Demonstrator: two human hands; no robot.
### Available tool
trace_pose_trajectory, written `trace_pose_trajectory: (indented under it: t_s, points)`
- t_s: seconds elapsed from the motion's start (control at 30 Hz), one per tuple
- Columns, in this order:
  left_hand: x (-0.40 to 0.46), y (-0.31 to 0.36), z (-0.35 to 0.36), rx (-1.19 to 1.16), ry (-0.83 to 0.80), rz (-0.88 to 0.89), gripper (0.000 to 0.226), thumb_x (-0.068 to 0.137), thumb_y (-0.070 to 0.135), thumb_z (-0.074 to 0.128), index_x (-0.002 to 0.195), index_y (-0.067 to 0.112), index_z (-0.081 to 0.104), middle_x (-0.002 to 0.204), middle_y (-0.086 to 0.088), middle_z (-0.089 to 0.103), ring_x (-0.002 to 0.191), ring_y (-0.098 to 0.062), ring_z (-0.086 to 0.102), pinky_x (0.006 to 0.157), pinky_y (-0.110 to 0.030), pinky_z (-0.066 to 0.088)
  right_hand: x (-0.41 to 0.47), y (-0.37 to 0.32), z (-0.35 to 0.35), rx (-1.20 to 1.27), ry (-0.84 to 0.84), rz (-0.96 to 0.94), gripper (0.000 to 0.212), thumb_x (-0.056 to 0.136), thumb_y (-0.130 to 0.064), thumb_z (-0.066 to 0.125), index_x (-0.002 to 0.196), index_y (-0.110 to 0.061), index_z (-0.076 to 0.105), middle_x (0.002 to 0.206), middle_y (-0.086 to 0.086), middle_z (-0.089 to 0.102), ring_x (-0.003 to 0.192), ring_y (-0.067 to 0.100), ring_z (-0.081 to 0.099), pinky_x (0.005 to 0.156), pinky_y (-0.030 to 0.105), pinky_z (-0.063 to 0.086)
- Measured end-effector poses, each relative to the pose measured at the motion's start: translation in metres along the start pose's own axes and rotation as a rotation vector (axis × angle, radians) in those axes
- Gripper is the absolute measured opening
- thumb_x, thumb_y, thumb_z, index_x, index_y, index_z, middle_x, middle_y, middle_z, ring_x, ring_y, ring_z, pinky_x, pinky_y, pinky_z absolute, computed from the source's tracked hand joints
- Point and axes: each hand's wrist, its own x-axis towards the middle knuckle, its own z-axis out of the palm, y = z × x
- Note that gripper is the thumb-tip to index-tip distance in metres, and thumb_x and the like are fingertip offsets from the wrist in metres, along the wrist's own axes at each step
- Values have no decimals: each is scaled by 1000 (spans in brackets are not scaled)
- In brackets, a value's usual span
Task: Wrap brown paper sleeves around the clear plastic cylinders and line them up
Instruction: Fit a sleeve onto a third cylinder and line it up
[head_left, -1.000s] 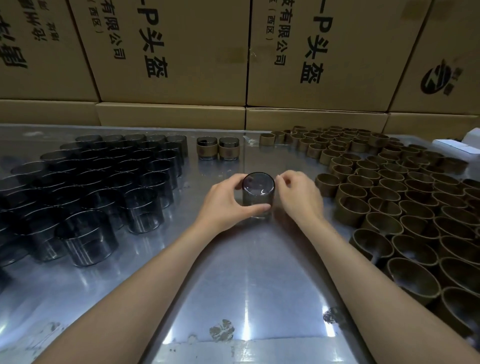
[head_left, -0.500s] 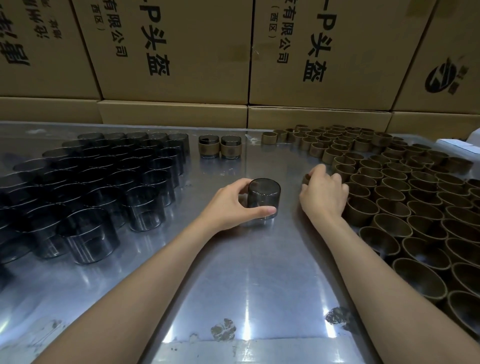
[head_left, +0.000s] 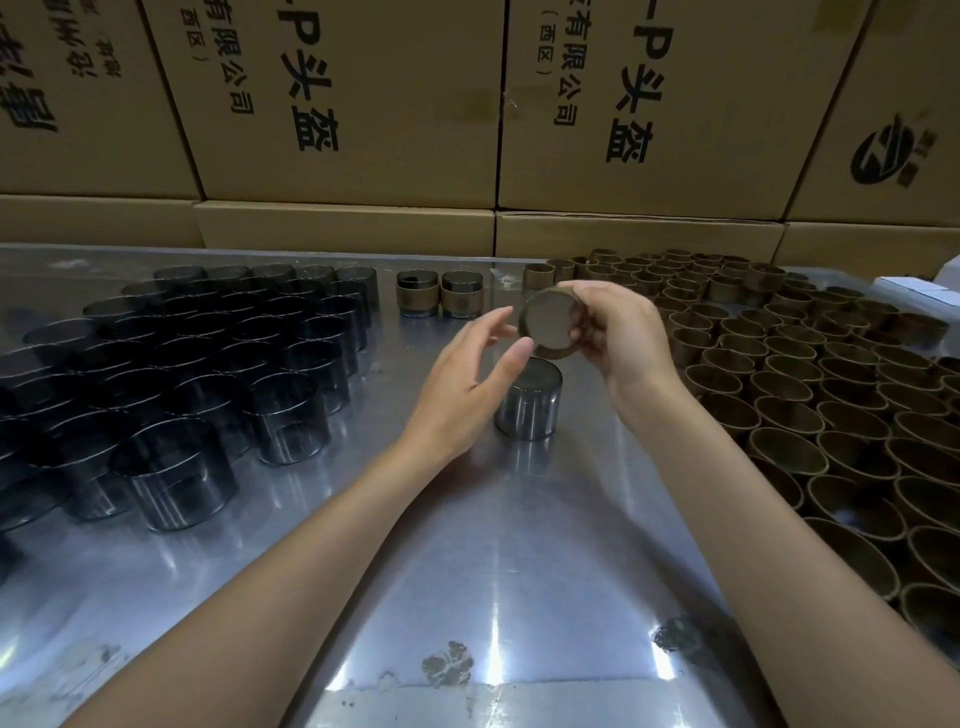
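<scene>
One clear plastic cylinder (head_left: 530, 402) stands alone at the middle of the shiny table (head_left: 467, 571). My right hand (head_left: 618, 338) grips a brown paper sleeve (head_left: 550, 325) in the air just above and behind that cylinder, its opening tilted toward me. My left hand (head_left: 467, 379) hovers beside the cylinder on its left with fingers spread and relaxed, holding nothing. Two sleeved cylinders (head_left: 439, 293) stand side by side at the back of the table.
Several bare clear cylinders (head_left: 182, 364) crowd the left half of the table. Several loose brown sleeves (head_left: 805, 374) cover the right side. Stacked cardboard boxes (head_left: 363, 104) wall off the back. A white box corner (head_left: 919, 291) shows at far right.
My right hand picked a sleeve from the pile on the right and lifted it over the lone cylinder. My left hand let go of the cylinder and opened.
</scene>
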Motion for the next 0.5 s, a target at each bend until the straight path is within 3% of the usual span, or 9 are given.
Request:
trace_pose_trajectory:
  t_s: [0.1,0.2,0.33,0.43,0.5]
  points:
    - [-1,2,0,-2,5,10,47,93,54,37,116,20,58,112,9,59,108,-2,53,95,-25,42,-1,2,1,56,-63,195,15,92,-17,55,84,-16,67,59,-6,51,49,5,45,47,15,38]
    - [-2,1,2,4,-18,-16,38,99,43,35,93,14,58,98,1,57,97,-9,53,88,-32,42,-1,9,4,-6,-59,259,16,92,-18,55,80,-16,67,56,-6,48,47,6,40,44,15,34]
    - [-3,2,6,25,-57,-31,39,104,27,29,98,-1,56,97,-11,53,93,-16,49,85,-31,39,-4,22,11,-262,18,-41,33,97,-32,49,70,-20,65,54,-13,54,50,-5,47,51,12,36]
    - [-4,1,7,34,-60,-50,40,104,26,25,98,-1,53,94,-9,48,93,-17,46,84,-28,37,-13,41,18,-391,9,-284,26,99,-34,47,76,-28,60,66,-27,59,86,3,51,67,12,34]
    - [-5,-1,6,37,-64,-71,36,104,28,23,94,8,51,92,-2,45,93,-13,45,83,-22,36,-16,53,18,-466,26,-313,20,99,-30,45,84,-34,57,83,-23,59,100,10,44,76,6,30]
